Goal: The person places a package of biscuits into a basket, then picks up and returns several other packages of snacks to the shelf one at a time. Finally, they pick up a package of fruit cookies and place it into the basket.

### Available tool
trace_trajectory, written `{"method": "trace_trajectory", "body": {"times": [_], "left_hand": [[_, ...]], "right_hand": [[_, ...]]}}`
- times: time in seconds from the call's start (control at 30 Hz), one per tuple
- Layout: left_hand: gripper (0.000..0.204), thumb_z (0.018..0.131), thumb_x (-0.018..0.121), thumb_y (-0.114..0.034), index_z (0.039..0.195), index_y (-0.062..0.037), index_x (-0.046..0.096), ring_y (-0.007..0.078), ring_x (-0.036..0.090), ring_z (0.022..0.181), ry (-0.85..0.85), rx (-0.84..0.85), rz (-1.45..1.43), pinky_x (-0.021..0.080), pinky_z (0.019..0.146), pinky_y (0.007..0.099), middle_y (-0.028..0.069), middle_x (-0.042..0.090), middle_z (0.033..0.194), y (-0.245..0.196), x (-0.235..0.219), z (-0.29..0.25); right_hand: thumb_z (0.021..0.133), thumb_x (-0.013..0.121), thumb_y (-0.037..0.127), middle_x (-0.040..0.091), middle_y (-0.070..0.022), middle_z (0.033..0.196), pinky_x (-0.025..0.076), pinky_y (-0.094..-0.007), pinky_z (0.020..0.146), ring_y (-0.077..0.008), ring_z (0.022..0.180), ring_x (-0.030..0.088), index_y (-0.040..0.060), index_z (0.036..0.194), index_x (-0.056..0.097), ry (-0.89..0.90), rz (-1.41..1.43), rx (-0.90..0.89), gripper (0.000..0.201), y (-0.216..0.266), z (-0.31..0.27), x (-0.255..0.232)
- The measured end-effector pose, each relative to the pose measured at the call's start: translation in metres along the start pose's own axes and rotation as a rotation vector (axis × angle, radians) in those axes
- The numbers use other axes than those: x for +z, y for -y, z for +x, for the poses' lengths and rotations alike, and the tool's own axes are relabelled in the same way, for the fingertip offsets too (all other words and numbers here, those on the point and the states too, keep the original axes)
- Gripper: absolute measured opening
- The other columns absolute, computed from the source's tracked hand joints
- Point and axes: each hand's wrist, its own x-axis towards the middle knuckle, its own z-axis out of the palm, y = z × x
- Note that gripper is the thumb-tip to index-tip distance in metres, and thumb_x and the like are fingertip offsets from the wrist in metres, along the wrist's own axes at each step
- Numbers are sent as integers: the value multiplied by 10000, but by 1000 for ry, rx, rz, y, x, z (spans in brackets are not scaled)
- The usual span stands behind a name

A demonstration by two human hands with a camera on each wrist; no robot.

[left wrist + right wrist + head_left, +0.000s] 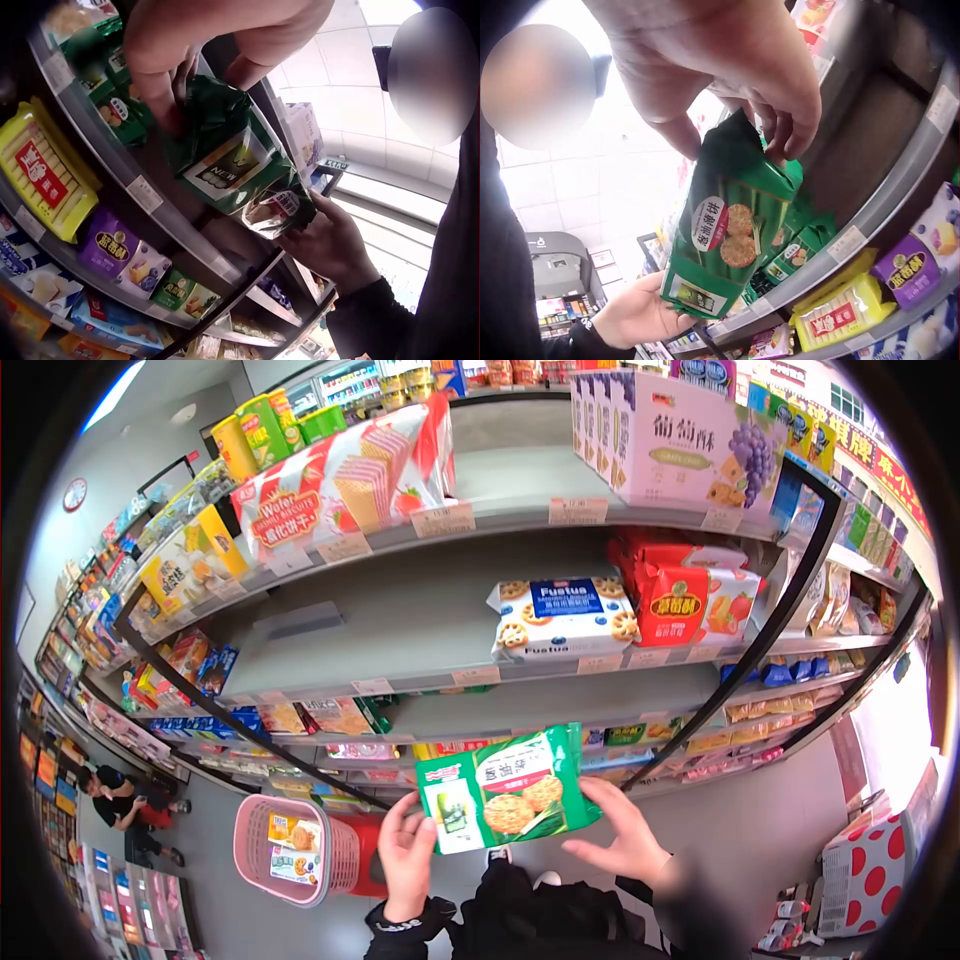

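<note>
A green packet of scallion crackers is held in front of the shelves, printed with two round crackers. My left hand grips its left end, thumb lying on the front face. At the packet's right end is my right hand, fingers at its edge and thumb spread below. The right wrist view shows the right hand around the crumpled end of the packet, with the left hand under the opposite end. In the left wrist view, the left hand's fingers curl at the packet's dark green end.
A pink basket with two packets inside stands on the floor at left, beside something red. Shelves ahead hold wafer biscuits, blue-and-white sandwich biscuits, red packets and purple boxes. Another person is at far left.
</note>
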Motion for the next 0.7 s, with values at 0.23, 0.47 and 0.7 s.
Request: {"method": "trace_trajectory", "body": {"times": [0.23,0.47,0.7], "left_hand": [[343,840,542,-79,1126,89,456,153,550,924,18,188,33,426,831,267,126,570,1033,-61,-20,39],[441,832,520,-56,1221,88,370,148,469,1052,300,167,197,352,921,281,109,495,1151,-126,-28,107],[425,817,506,-62,1194,97,392,157,490,1026,611,-55,280,379,888,283,113,516,1124,-133,-45,224]], "right_hand": [[680,710,115,394,-203,1207,359,-369,920,-344,1109,420,1,1252,349,13,-60,-227,686,36,57,5],[710,627,27,397,-192,1175,397,-352,864,-351,1052,452,12,1194,407,-178,-195,-289,532,56,142,21],[678,636,47,482,-170,903,428,-377,731,-344,865,506,-29,1004,502,-209,-455,-201,360,42,227,34]]}}
